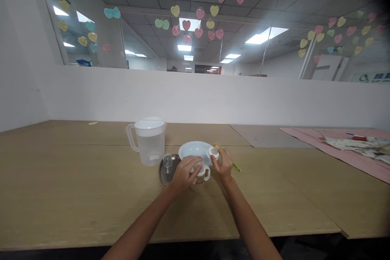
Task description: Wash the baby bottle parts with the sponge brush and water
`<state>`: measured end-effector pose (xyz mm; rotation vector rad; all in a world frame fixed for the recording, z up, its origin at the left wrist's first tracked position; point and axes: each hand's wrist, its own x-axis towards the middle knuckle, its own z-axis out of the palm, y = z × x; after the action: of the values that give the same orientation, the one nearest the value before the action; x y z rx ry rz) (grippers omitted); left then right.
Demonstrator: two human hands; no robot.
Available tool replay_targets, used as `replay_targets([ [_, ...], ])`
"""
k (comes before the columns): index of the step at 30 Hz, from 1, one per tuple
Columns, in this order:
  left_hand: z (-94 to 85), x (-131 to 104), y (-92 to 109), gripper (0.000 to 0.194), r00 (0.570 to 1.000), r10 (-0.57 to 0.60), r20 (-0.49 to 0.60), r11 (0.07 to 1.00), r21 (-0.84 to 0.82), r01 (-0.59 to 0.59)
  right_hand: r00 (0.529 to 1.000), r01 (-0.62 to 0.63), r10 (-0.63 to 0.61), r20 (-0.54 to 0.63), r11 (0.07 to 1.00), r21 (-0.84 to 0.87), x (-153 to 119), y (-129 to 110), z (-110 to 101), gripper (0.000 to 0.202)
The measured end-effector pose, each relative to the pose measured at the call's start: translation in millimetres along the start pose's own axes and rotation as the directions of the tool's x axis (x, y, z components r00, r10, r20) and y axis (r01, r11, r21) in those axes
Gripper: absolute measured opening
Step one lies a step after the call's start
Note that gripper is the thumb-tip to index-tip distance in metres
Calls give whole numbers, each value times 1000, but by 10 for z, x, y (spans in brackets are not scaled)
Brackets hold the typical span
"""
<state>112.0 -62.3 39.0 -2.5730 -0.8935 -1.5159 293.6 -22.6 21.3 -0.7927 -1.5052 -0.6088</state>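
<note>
My left hand (185, 174) is closed around the upper part of a clear baby bottle (198, 185) with white side handles, which stands low over the table. My right hand (224, 165) pinches a white collar with a clear teat (214, 152), apart from the bottle and to its right. Just behind both hands is a white basin (186, 151). A round metal tray (162, 178) lies left of my left hand, bearing a clear dome-shaped cap (167, 161). Beyond my right hand, a green-handled brush (237, 167) is partly hidden.
A translucent pitcher (150, 148) with liquid in it stands behind the tray, its handle to the left. At the far right a pink cloth (298, 138) carries a patterned cloth (350, 144) and a blue pen (355, 135). A white wall (195, 97) borders the table's back.
</note>
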Motion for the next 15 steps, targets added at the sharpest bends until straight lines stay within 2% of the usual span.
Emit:
replay_targets([
  [3, 63, -53, -27, 22, 1000, -26, -14, 999, -32, 26, 999, -48, 48, 1, 997, 67, -51, -58, 20, 22],
  [11, 89, -67, -25, 20, 994, -86, -66, 995, -53, 83, 993, 7, -30, 111, 979, 202, -136, -229, 95, 19],
  [15, 126, -108, -11, 17, 978, -190, -87, 979, -94, 182, 992, -24, -5, 126, 973, 230, -169, -262, 111, 20],
])
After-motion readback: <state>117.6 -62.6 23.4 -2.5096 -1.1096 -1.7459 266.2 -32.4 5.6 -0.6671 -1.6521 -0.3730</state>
